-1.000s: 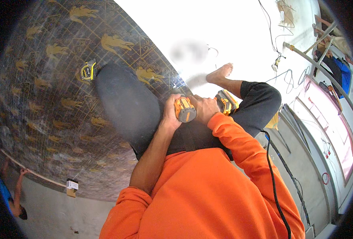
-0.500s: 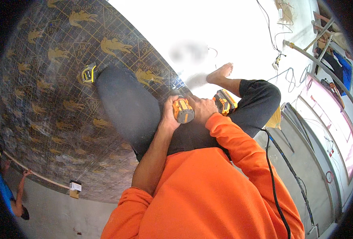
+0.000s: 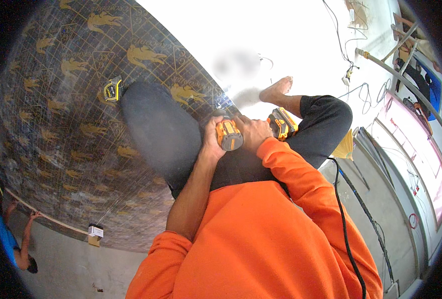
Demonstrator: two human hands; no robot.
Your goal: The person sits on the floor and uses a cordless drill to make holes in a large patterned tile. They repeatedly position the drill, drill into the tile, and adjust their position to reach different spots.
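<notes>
I sit on a large dark sheet [image 3: 66, 129] printed with gold figures and a fine grid. Both of my hands are wrapped around an orange and black cordless drill [image 3: 229, 135] held low between my knees. My left hand [image 3: 212, 142] grips its rear body from the left. My right hand [image 3: 253, 132] closes on the handle, and the drill's battery block [image 3: 281, 123] sticks out to the right of it. The drill's tip is hidden behind my hands and legs.
A yellow tape measure [image 3: 112, 90] lies on the sheet beside my left knee [image 3: 153, 127]. My bare foot [image 3: 276, 89] rests on the bright floor. A black cable [image 3: 348, 224] runs along my right. Another person in blue [image 3: 9, 239] crouches at lower left near a small box [image 3: 95, 231].
Both hands stay on the drill in the same grip. The view has shifted only slightly.
</notes>
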